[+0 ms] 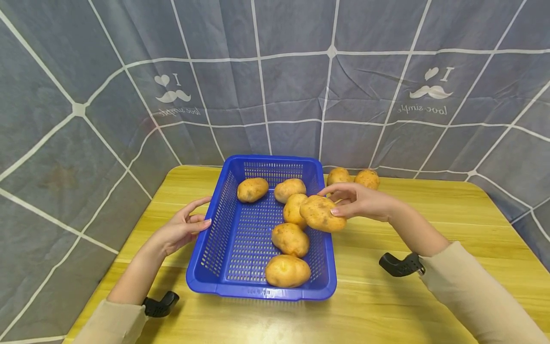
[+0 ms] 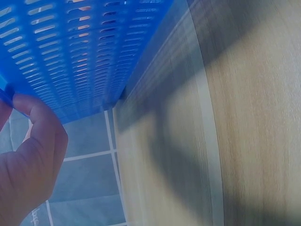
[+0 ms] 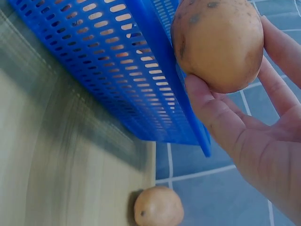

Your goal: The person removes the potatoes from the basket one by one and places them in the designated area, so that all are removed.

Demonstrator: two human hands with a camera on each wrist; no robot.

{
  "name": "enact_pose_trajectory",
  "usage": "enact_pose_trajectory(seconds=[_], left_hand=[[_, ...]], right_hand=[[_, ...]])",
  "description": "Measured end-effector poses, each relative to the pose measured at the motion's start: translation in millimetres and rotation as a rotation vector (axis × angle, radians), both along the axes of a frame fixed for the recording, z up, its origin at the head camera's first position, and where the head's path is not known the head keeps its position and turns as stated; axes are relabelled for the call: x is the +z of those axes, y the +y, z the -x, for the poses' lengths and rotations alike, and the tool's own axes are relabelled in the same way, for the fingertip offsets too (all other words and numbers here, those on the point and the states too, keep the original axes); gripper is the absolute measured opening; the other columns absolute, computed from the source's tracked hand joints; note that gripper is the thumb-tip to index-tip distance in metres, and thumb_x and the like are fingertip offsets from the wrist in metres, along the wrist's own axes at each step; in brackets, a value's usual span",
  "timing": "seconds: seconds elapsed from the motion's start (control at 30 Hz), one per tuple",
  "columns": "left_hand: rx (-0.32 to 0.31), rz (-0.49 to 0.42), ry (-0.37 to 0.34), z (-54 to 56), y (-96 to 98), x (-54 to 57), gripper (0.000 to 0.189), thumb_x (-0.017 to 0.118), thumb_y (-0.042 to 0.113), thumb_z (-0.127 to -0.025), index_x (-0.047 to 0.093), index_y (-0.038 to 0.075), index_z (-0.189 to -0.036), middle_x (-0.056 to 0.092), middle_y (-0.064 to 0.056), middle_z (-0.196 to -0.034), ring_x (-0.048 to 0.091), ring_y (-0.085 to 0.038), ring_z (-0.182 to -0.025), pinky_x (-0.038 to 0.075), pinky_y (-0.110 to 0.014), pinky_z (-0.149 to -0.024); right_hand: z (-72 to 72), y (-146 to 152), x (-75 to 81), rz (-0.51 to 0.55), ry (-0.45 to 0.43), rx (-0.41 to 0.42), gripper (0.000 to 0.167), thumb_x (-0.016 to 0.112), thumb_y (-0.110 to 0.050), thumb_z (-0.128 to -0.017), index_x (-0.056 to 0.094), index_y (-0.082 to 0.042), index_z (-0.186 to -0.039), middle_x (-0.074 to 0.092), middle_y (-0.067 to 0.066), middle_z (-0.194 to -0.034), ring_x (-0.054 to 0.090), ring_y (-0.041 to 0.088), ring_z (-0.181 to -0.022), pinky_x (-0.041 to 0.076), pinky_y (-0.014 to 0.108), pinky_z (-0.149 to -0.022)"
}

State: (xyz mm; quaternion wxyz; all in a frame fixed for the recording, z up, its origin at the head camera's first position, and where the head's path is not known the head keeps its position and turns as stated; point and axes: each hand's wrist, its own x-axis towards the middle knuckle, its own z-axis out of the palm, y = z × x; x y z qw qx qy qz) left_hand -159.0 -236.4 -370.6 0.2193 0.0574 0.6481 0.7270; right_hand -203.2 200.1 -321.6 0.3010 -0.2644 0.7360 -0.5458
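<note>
A blue plastic basket [image 1: 206, 285] with slotted walls stands on the table, several potatoes [image 1: 290, 240] lying in it, mostly along its right side. At its left wall, my left hand [image 1: 182, 230] holds the rim; the left wrist view shows the thumb [image 2: 35, 106] at the rim's edge. My right hand [image 1: 363, 200] grips another potato [image 1: 323, 214] between thumb and fingers. That potato is over the basket's right rim and partly covers one inside. From the right wrist, the held potato [image 3: 218, 44] appears beside the basket's upper edge.
Two loose potatoes, a left one [image 1: 338, 176] and a right one [image 1: 367, 179], lie on the wooden table [image 1: 429, 210] beyond my right hand, by its back edge. A grey curtain [image 1: 296, 91] with white lines hangs behind the table.
</note>
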Motion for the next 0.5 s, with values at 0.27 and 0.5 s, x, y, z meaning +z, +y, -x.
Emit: enact_pose_trajectory(seconds=[0.27, 0.5], left_hand=[[-0.010, -0.020, 0.012, -0.8, -0.1, -0.7, 0.069, 0.055, -0.001, -0.091, 0.015, 0.007, -0.146, 0.066, -0.003, -0.089, 0.065, -0.015, -0.078, 0.054, -0.028, -0.073], [-0.022, -0.039, 0.013, -0.6, 0.0, -0.2, 0.071, 0.055, -0.001, -0.091, 0.010, 0.005, -0.147, 0.065, -0.004, -0.090, 0.065, -0.016, -0.078, 0.055, -0.028, -0.072]], right_hand=[[-4.8, 16.0, -0.6, -0.021, 0.006, -0.058, 0.040, 0.064, -0.009, -0.087, 0.053, -0.017, -0.125, 0.047, 0.019, -0.117, 0.055, 0.024, -0.097, 0.052, 0.035, -0.079], [-7.8, 29.0, -3.9, -0.004, 0.007, -0.080, 0.038, 0.061, -0.006, -0.088, 0.054, -0.018, -0.124, 0.046, 0.019, -0.116, 0.056, 0.021, -0.096, 0.053, 0.036, -0.078]])
